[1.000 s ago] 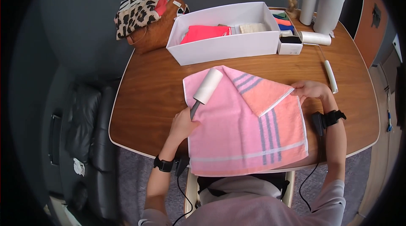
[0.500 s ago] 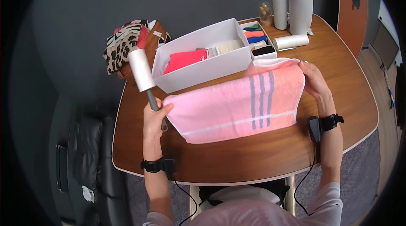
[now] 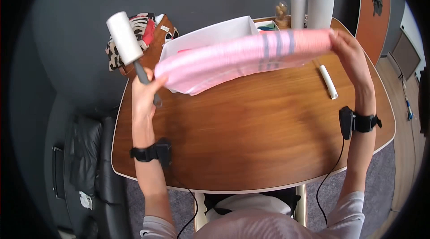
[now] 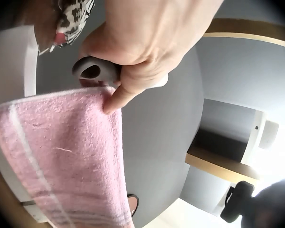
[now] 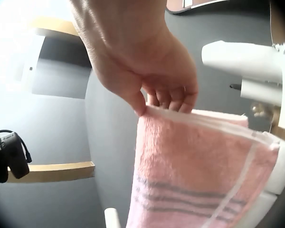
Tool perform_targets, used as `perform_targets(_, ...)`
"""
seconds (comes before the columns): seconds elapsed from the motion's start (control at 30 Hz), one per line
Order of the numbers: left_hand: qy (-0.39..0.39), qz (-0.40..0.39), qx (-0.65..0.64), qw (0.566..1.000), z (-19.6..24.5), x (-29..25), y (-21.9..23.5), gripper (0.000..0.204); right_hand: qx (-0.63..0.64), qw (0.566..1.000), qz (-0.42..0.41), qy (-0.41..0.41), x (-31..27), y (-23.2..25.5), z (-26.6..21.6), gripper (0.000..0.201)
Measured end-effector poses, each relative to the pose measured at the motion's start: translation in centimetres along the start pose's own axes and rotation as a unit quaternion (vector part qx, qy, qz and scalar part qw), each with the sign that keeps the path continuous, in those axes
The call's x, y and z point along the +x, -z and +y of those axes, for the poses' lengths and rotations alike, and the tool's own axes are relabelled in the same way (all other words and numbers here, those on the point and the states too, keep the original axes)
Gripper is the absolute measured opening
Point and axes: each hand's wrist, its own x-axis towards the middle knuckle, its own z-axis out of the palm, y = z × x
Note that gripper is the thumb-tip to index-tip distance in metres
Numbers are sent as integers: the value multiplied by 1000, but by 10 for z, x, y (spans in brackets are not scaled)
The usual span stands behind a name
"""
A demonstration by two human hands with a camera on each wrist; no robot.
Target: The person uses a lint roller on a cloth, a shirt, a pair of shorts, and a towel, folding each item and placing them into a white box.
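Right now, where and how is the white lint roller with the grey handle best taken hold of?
Probably by the slim grey handle, from the person's side, fingers curled round it: it points back toward the person, while the thicker white roll points up and away. The left hand grips it there, and also pinches an edge of the pink striped towel.

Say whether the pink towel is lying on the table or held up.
Held up: the left hand and right hand pinch its opposite ends, and the towel hangs between them.
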Motion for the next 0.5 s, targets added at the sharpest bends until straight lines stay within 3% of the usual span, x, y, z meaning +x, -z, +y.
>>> perform_targets(0.03,7,-21,21,1000,-6,-12,7,35,-43,999,-15,-16,-14,2,4,29)
perform_targets(0.1,82,-89,101,988,-27,-42,22,35,-189,946,-137,-223,-43,19,28,23)
perform_targets(0.17,161,-160,139,964,-47,-70,34,34,-154,948,-203,-191,-78,15,74,24)
perform_targets(0.27,274,-220,113,929,-81,-100,51,33,-178,888,-315,-285,-103,2,89,27)
perform_targets(0.4,248,-226,113,935,-80,-109,47,28,-140,884,-292,-336,-104,0,98,26)
perform_targets(0.47,205,-221,107,948,-76,-105,33,25,-200,874,-300,-326,-99,-5,98,26)
perform_targets(0.5,230,-224,136,937,-71,-101,26,23,-231,868,-304,-318,-95,-8,98,26)
